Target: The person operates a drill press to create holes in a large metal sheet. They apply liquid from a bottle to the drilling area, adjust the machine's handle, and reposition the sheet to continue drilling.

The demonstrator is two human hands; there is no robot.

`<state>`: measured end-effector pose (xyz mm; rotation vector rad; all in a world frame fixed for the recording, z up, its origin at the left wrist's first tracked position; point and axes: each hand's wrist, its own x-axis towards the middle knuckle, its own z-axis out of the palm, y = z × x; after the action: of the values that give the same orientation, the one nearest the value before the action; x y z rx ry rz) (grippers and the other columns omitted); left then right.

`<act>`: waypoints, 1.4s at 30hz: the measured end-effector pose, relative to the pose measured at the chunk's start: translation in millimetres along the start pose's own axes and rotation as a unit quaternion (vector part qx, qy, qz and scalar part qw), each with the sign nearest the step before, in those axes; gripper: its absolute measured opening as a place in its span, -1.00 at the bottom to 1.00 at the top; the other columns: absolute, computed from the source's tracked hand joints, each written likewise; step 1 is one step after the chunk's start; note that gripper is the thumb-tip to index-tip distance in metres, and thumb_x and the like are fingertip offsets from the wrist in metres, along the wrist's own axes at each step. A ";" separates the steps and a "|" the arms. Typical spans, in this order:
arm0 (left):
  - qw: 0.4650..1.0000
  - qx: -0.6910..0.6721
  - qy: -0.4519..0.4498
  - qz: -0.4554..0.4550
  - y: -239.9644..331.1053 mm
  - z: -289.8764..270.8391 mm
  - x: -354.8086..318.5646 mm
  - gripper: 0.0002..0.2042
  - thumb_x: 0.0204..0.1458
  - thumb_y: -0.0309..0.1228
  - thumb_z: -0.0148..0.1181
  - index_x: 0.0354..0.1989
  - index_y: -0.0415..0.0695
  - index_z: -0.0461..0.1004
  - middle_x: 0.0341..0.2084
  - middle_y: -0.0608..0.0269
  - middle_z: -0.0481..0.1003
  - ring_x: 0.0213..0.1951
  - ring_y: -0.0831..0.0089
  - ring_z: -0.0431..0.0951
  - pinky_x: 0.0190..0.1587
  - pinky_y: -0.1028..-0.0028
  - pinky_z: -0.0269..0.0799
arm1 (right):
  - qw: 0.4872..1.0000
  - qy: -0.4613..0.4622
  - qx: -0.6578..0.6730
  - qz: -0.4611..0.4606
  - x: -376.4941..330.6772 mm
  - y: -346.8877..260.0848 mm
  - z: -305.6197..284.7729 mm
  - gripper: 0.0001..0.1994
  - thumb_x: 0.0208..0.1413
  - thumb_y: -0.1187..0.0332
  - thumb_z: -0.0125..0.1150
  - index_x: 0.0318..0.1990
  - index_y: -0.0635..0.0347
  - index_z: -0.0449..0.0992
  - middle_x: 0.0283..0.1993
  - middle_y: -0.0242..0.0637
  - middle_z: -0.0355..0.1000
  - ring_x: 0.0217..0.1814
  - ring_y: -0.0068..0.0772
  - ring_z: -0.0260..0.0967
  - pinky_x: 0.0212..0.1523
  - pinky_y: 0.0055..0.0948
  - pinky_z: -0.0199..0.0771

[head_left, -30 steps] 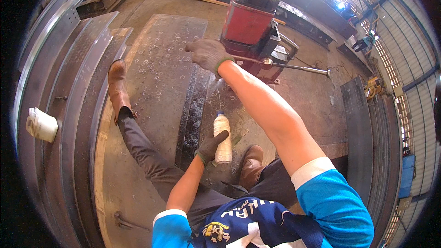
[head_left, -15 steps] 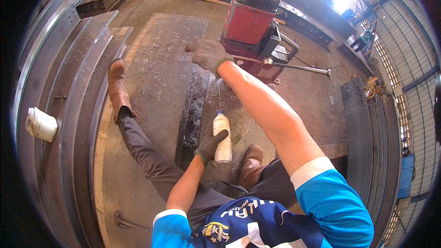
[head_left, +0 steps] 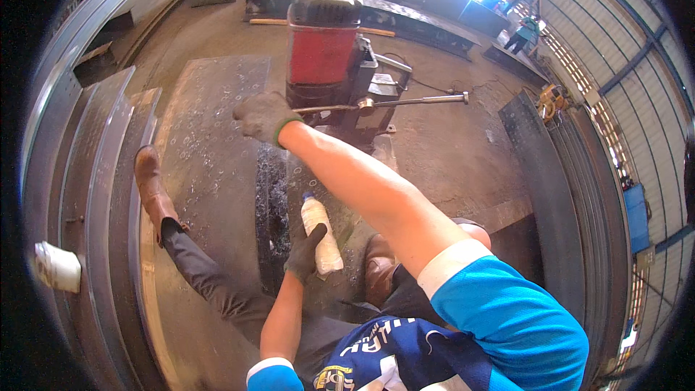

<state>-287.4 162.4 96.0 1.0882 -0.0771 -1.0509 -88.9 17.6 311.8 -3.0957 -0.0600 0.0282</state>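
My left hand point(head_left: 304, 252), in a dark glove, is closed around a plastic bottle point(head_left: 323, 239) of whitish liquid. The bottle leans slightly, its blue cap end pointing away from me. Ahead stands a magnetic drill point(head_left: 322, 54) with a red motor body and black top. My gloved right hand point(head_left: 262, 117) is closed at the left end of the drill's feed handle point(head_left: 326, 108); my fingers hide that end. Another arm of the handle reaches out to the right. The drill's cutting end is hidden behind my right forearm. Below lies a steel plate point(head_left: 217, 119) strewn with metal shavings.
Long steel beams point(head_left: 94, 166) lie along the left, with a white jug point(head_left: 58, 268) on them. More steel sections point(head_left: 539, 174) are stacked at right. My brown boots point(head_left: 150, 177) stand either side of the bottle. Another person point(head_left: 523, 35) is far off, upper right.
My view has turned, so the drill and both hands sit further left in the picture. Both grips stay the same. A thin liquid jet above the bottle earlier no longer shows.
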 end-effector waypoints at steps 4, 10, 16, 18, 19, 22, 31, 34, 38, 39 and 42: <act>1.000 0.003 -0.008 0.002 2.9 2.9 -3.0 -0.21 0.20 -0.19 0.31 0.50 -0.12 0.01 0.11 0.01 0.42 -0.02 0.18 0.56 -0.06 0.20 0.65 | 1.000 -0.006 0.011 0.007 -3.0 -2.5 -5.1 -0.65 0.06 0.17 0.23 0.01 -0.04 0.67 0.03 -0.13 0.62 0.13 -0.04 0.58 0.09 0.06 0.50; 1.000 -0.026 0.011 -0.005 -3.2 0.6 -1.4 -0.33 0.19 -0.20 0.34 0.36 -0.28 0.23 -0.02 0.03 0.52 -0.12 0.20 0.63 -0.14 0.20 0.64 | 1.000 0.007 -0.002 0.010 -4.4 -3.8 -2.9 -0.69 0.04 0.15 0.25 -0.06 -0.04 0.67 -0.08 -0.13 0.65 0.05 -0.01 0.61 0.02 0.05 0.51; 0.997 -0.071 -0.012 0.000 -13.6 -6.0 5.9 -0.34 0.21 -0.21 0.32 0.40 -0.20 0.21 0.03 0.05 0.50 -0.10 0.21 0.61 -0.11 0.20 0.63 | 1.000 -0.006 0.011 0.012 -1.2 -3.7 -0.6 -0.67 0.07 0.11 0.21 -0.06 -0.01 0.65 -0.10 -0.13 0.65 0.05 -0.02 0.61 -0.01 0.07 0.51; 0.998 -0.069 -0.003 0.006 -13.7 -5.5 3.6 -0.36 0.21 -0.22 0.32 0.40 -0.18 0.21 0.02 0.07 0.51 -0.11 0.21 0.61 -0.13 0.20 0.64 | 1.000 -0.008 0.010 0.009 -2.0 -4.7 0.0 -0.67 0.08 0.11 0.21 -0.05 -0.01 0.64 -0.10 -0.13 0.64 0.06 -0.03 0.61 0.00 0.07 0.51; 0.997 -0.071 -0.005 0.014 -12.7 -4.8 1.8 -0.36 0.21 -0.23 0.32 0.39 -0.18 0.22 0.02 0.07 0.51 -0.11 0.21 0.62 -0.14 0.20 0.64 | 1.000 -0.005 0.005 0.008 -2.4 -5.0 -0.1 -0.67 0.08 0.12 0.21 -0.04 -0.01 0.64 -0.10 -0.13 0.64 0.06 -0.03 0.61 0.00 0.06 0.51; 0.998 -0.069 0.003 0.013 -6.9 -2.3 -3.1 -0.36 0.20 -0.25 0.34 0.38 -0.19 0.22 0.01 0.06 0.52 -0.12 0.21 0.62 -0.17 0.20 0.65 | 1.000 -0.004 -0.001 0.005 -4.0 -6.1 -0.3 -0.67 0.07 0.12 0.22 -0.05 -0.01 0.64 -0.09 -0.14 0.64 0.06 -0.05 0.61 0.01 0.04 0.51; 0.997 -0.059 0.018 0.040 4.4 3.8 -5.9 -0.38 0.19 -0.31 0.34 0.37 -0.21 0.24 0.03 0.05 0.50 -0.07 0.22 0.60 -0.16 0.22 0.64 | 1.000 0.005 0.001 0.000 -3.8 -4.3 2.0 -0.70 0.06 0.12 0.23 -0.10 -0.03 0.66 -0.10 -0.15 0.65 0.02 -0.04 0.62 0.01 0.04 0.51; 0.997 -0.068 0.016 0.033 2.4 1.5 -6.5 -0.37 0.19 -0.30 0.35 0.38 -0.21 0.23 0.04 0.06 0.50 -0.06 0.22 0.59 -0.12 0.23 0.63 | 1.000 0.007 0.001 0.006 -0.5 -1.4 9.2 -0.69 0.06 0.14 0.23 -0.06 -0.05 0.65 -0.05 -0.18 0.64 0.07 -0.07 0.60 0.03 0.02 0.52; 0.997 0.006 0.004 0.071 -1.0 -7.3 -5.6 -0.35 0.15 -0.20 0.40 0.33 -0.23 0.31 0.04 0.07 0.52 -0.08 0.24 0.60 -0.08 0.21 0.60 | 0.996 0.018 -0.007 -0.091 3.3 11.4 22.1 -0.67 0.12 0.24 0.20 0.05 -0.09 0.61 0.14 -0.32 0.57 0.25 -0.17 0.49 0.14 -0.07 0.51; 0.999 0.024 0.000 0.026 -1.4 -9.9 -5.0 -0.24 0.13 -0.11 0.39 0.41 -0.20 0.20 0.11 0.06 0.47 0.02 0.21 0.57 0.02 0.22 0.60 | 0.996 0.010 -0.009 -0.090 5.1 13.9 24.7 -0.66 0.13 0.26 0.18 0.08 -0.09 0.60 0.19 -0.35 0.54 0.29 -0.20 0.46 0.18 -0.10 0.50; 0.996 0.068 0.030 -0.058 -1.9 -14.4 -3.2 -0.34 0.13 -0.09 0.40 0.30 -0.20 0.33 -0.05 0.13 0.55 -0.14 0.30 0.61 -0.10 0.26 0.63 | 0.986 0.059 -0.052 -0.150 6.1 17.3 28.8 -0.63 0.15 0.29 0.17 0.13 -0.09 0.58 0.19 -0.34 0.54 0.28 -0.20 0.47 0.23 -0.18 0.47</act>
<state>-282.8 174.5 88.6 1.2594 -0.0392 -1.1281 -82.7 1.9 282.1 -3.1449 -0.5364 -0.1752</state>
